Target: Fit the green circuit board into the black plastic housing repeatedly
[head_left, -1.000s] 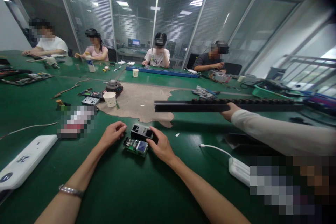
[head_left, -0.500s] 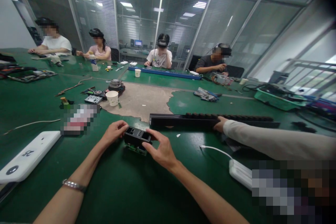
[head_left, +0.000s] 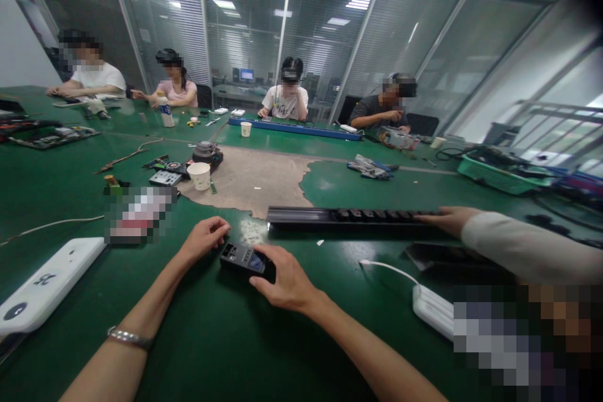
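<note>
A small black rectangular electronic module (head_left: 241, 257) with a little screen and openings in its face lies low over the green table in front of me. My right hand (head_left: 287, 276) is closed round its right end, thumb on the near side and fingers on the far side. Just beyond the module's left end is my left hand (head_left: 207, 240), its fingers curled together with nothing visible in them; it appears apart from the module. Behind them lies a long black power strip (head_left: 301, 217) with a row of sockets, which a co-worker's hand (head_left: 445, 218) touches from the right.
Left of me lie a white power bank (head_left: 51, 279) and a blurred-out object (head_left: 141, 217). A paper cup (head_left: 199, 177) stands near loose electronic parts. At right are a white charger with cable (head_left: 431, 308), gloves (head_left: 370, 166) and a green basket (head_left: 494, 174). Several people sit across the table.
The module has tipped down so its green circuit board no longer shows, and my left hand has come off it. The co-worker's hand has slid right along the power strip, which has tilted.
</note>
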Available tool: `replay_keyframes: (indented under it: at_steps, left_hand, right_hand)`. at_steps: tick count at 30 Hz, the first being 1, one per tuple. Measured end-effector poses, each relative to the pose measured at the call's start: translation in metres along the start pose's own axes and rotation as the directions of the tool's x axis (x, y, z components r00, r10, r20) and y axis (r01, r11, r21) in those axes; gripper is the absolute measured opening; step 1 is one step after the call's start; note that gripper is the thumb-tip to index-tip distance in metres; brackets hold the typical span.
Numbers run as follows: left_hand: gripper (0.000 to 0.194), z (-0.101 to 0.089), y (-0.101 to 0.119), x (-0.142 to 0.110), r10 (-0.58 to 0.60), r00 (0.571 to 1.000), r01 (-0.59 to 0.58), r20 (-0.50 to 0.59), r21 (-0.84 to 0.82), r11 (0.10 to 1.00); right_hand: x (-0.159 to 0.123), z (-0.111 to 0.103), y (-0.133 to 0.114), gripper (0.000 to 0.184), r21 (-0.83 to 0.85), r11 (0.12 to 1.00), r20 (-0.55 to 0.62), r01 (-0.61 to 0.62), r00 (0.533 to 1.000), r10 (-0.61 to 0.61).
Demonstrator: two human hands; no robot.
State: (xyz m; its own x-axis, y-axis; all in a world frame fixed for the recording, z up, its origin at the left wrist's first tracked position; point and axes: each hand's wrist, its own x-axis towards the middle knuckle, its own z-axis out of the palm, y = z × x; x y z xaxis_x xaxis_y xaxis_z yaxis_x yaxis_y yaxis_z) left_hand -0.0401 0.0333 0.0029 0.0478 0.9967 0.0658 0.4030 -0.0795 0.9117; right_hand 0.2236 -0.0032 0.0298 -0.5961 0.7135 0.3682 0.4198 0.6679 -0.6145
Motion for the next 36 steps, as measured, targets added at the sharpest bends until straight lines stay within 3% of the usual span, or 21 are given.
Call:
replay_keyframes:
  at_steps: [7, 17, 24, 29, 36]
  left_hand:
    - [0.033, 0.0, 0.007, -0.001, -0.012, 1.0, 0.012, -0.004, 0.01, 1.0]
    - [0.033, 0.001, 0.004, 0.0, -0.016, 1.0, 0.016, -0.003, 0.009, 1.0]
    - [0.028, 0.0, 0.004, -0.001, 0.028, 0.999, -0.028, -0.018, 0.008, 1.0]
    - [0.03, -0.001, 0.005, -0.003, -0.015, 1.0, 0.015, -0.01, -0.001, 1.0]
    - [0.034, -0.001, 0.009, -0.004, -0.039, 0.996, 0.035, -0.082, -0.052, 0.998]
  right_hand:
    - [-0.003, 0.001, 0.0, 0.069, 0.03, 1.0, -0.072, -0.005, 0.997, 0.007]
    - [-0.008, 0.008, -0.008, 0.054, 0.048, 0.999, -0.072, 0.02, 0.997, -0.016]
    - [0.002, -0.01, -0.025, 0.047, 0.162, 0.986, -0.188, -0.036, 0.98, 0.066]
    - [0.017, -0.015, -0.006, 0.047, 0.238, 0.968, -0.248, -0.076, 0.959, 0.136]
    - [0.025, 0.007, 0.025, 0.05, 0.134, 0.988, -0.216, -0.081, 0.97, 0.109]
